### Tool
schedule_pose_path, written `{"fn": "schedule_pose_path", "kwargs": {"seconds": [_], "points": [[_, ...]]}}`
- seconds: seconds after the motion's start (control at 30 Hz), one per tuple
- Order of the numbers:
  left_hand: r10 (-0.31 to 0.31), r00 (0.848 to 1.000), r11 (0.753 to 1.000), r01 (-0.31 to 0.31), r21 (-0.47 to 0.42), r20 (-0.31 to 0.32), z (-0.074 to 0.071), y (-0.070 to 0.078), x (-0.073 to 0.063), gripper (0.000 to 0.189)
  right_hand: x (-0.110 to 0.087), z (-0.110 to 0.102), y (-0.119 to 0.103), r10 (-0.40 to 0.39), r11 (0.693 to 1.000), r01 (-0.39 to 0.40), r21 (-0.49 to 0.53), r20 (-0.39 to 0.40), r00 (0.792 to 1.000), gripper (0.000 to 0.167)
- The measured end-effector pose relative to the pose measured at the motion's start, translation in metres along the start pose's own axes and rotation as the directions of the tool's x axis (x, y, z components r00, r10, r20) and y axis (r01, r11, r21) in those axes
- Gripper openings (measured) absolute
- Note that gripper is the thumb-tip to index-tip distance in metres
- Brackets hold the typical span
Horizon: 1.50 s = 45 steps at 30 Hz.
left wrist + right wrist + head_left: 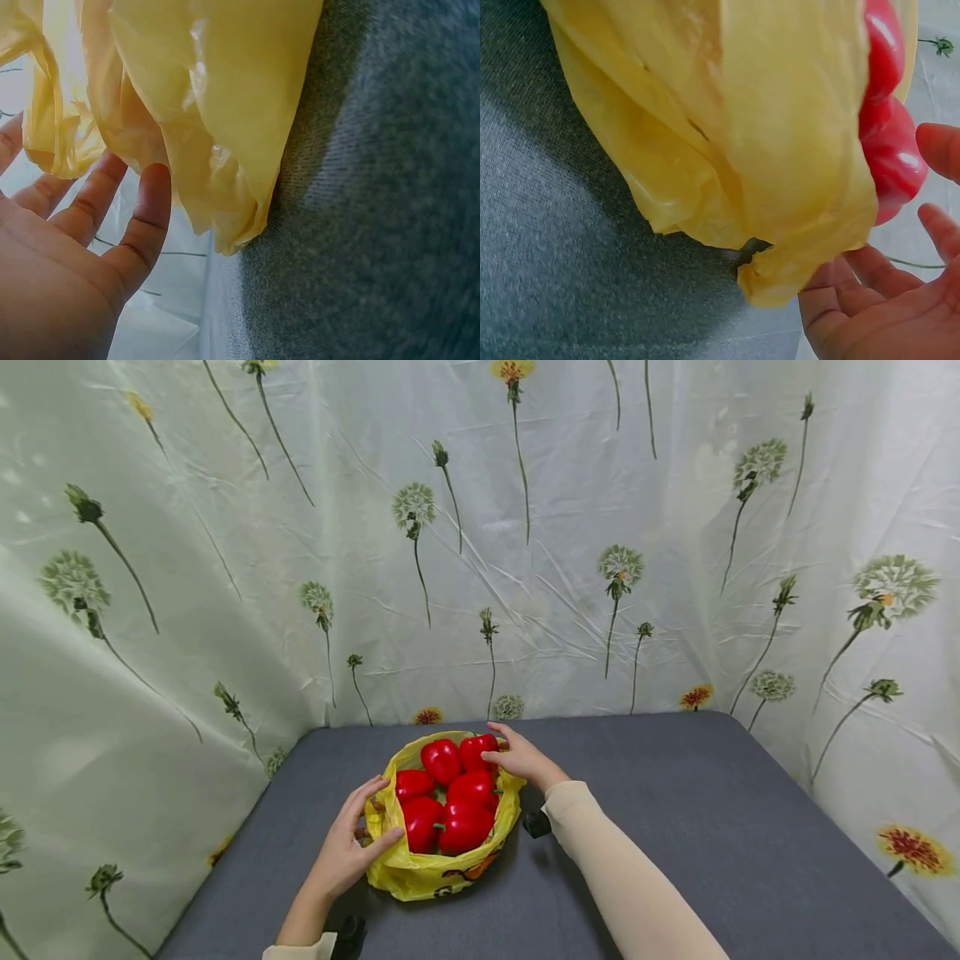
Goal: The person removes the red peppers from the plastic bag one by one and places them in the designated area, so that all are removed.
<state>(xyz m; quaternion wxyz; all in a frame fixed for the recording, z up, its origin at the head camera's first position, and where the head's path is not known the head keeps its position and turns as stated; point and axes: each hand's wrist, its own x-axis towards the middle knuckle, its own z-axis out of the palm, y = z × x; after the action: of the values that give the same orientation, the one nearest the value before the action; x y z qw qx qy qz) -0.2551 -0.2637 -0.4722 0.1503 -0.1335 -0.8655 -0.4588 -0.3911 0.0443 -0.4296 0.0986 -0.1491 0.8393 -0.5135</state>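
Note:
Several glossy red bell peppers [467, 827] fill an open yellow plastic bag [408, 881] with its rim rolled down. My left hand [347, 847] is at the bag's left side, thumb by the front rim; the left wrist view shows loosely bent fingers [142, 232] against the hanging yellow plastic [217, 90]. At the back right rim is my right hand [525, 760], thumb and forefinger spread beside the rear pepper [896, 161]. Its lower fingers [829, 300] touch a crumpled flap of the bag [780, 277]. Whether the thumb touches that pepper, I cannot tell.
The bag stands on a dark grey cloth-covered table [675, 827]. Behind it and at both sides hangs a pale curtain [555, 568] printed with dandelions. A dark wrist device [537, 823] sits under the right wrist, another [348, 937] by the left.

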Motion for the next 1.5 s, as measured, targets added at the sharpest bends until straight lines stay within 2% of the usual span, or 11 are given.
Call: {"fn": "schedule_pose_path", "kwargs": {"seconds": [0.3,0.57,0.97,1.17,1.5], "points": [[-0.018,1.000,1.000,0.017,0.012,0.025,0.001,0.001,0.001,0.076,0.001,0.001,0.003,0.035,0.999,-0.035,0.011,0.001,0.999,0.059],[-0.026,0.999,0.999,0.025,0.036,0.037,0.001,-0.001,-0.001,0.077,0.000,0.006,0.007,0.033,0.999,-0.033,0.015,-0.039,0.999,0.050],[-0.005,1.000,0.998,0.003,0.061,0.030,0.002,0.000,-0.002,0.080,-0.003,0.012,0.005,0.004,0.997,-0.013,-0.082,-0.118,0.993,0.047],[0.022,0.999,0.995,-0.025,0.098,0.024,0.002,0.000,-0.001,0.080,-0.001,0.012,0.008,0.002,0.997,-0.013,-0.081,-0.138,0.990,0.046],[-0.004,1.000,0.994,0.001,0.109,0.025,0.002,0.001,-0.002,0.079,-0.003,0.008,0.007,0.009,0.998,-0.018,-0.056,-0.170,0.985,0.047]]}}
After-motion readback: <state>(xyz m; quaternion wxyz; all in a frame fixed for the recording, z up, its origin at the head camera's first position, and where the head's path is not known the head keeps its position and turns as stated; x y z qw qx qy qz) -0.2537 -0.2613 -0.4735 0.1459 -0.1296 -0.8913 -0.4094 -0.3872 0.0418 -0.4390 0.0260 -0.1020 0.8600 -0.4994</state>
